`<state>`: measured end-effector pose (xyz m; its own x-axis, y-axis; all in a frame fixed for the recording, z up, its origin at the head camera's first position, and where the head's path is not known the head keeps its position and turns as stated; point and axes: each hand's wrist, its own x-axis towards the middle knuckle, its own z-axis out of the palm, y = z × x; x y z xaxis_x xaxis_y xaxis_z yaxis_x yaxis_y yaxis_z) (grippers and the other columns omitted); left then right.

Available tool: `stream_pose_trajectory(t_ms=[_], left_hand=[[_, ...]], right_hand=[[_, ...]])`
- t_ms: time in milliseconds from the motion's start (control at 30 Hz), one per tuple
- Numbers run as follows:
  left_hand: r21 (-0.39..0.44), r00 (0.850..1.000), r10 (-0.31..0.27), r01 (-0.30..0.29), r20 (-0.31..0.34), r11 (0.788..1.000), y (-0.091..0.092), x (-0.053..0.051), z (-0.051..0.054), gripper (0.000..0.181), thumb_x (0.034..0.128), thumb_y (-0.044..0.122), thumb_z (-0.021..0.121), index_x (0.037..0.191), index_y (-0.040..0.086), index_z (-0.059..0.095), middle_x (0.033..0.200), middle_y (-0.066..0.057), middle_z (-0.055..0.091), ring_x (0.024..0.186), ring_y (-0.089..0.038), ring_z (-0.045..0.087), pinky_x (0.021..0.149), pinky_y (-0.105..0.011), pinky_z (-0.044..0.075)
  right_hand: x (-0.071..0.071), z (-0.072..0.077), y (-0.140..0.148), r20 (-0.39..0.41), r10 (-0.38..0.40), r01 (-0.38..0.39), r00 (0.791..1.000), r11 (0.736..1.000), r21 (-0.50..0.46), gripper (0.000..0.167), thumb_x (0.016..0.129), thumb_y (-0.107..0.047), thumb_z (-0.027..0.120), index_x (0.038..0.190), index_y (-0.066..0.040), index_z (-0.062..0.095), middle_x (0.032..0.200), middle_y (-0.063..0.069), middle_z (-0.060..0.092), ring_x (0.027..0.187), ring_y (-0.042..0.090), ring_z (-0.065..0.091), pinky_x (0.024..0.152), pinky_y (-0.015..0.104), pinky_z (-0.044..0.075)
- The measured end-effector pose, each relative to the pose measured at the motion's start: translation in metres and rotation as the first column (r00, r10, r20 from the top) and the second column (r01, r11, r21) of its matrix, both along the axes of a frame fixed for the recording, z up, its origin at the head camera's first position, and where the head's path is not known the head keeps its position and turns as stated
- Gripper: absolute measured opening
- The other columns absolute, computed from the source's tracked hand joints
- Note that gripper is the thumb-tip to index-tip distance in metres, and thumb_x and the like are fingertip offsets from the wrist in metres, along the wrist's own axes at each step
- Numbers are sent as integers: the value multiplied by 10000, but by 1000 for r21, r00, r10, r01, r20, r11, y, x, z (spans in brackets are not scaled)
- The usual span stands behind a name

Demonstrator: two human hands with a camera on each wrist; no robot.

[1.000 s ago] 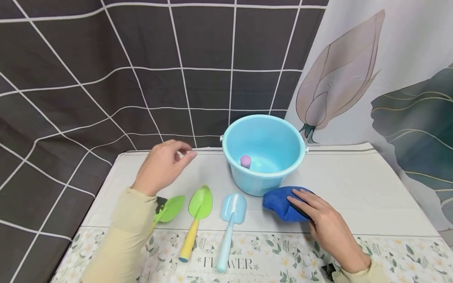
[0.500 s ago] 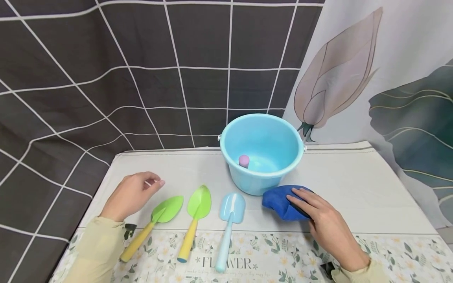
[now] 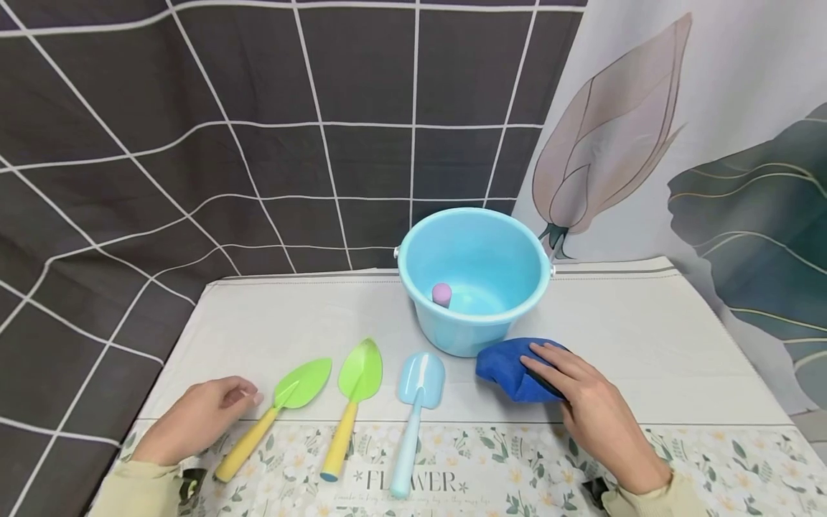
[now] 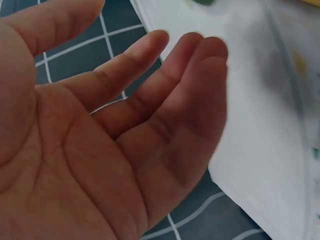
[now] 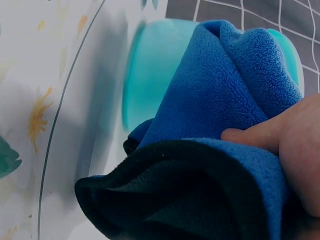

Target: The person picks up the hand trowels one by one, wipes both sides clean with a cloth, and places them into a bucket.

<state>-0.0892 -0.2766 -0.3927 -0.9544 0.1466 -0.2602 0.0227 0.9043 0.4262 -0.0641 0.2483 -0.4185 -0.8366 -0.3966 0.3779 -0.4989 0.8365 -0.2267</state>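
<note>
The right hand point(image 3: 596, 408) pinched the blue cloth point(image 3: 517, 370) by its bunched folds; it looked light, soft and limp, best gathered there. The blue bucket point(image 3: 461, 336) stood at its eleven o'clock; toward nine, the left hand point(image 3: 194, 422) was empty, loosely bent.

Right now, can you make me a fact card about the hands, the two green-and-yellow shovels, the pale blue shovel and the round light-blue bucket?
Left hand: holding nothing, fingers loosely bent, beside the leftmost shovel
Right hand: holding a fuzzy blue cloth with dark edging
Leftmost shovel: pointed green blade, yellow handle
Middle shovel: same colours
Rightmost shovel: pale blue all over, squarer blade
Bucket: round, light blue, upright
Inside bucket: small purple round-topped thing
</note>
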Motion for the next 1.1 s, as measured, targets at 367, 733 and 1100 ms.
stream_pose_trajectory(t_ms=[367, 733, 1100], left_hand=[[36, 979, 86, -95, 185, 995, -13, 14, -23, 384, 955, 380, 677, 1127, 37, 688, 901, 19, 673, 826, -133, 621, 736, -393, 531], [104, 975, 77, -100, 208, 990, -12, 17, -31, 332, 907, 329, 739, 1078, 49, 686, 856, 22, 654, 763, -137, 593, 681, -330, 494], [129, 975, 65, -94, 213, 987, -12, 18, -38, 372, 840, 294, 817, 1050, 17, 685, 823, 6, 595, 755, -158, 552, 638, -285, 470]], right_hand=[[0, 0, 2, 0, -9, 9, 1000, 1000, 0, 748, 663, 261, 682, 1326, -85, 655, 1428, 128, 549, 1288, 391, 509, 946, 545, 491], [-1, 0, 2, 2, -16, 16, 1000, 1000, 2, 738, 671, 261, 680, 1322, -85, 658, 1424, 127, 553, 1287, 390, 510, 936, 553, 498], [-1, -1, 3, 4, -12, 12, 1000, 1000, -3, 728, 678, 261, 663, 1318, -86, 661, 1424, 122, 553, 1288, 389, 510, 921, 543, 506]])
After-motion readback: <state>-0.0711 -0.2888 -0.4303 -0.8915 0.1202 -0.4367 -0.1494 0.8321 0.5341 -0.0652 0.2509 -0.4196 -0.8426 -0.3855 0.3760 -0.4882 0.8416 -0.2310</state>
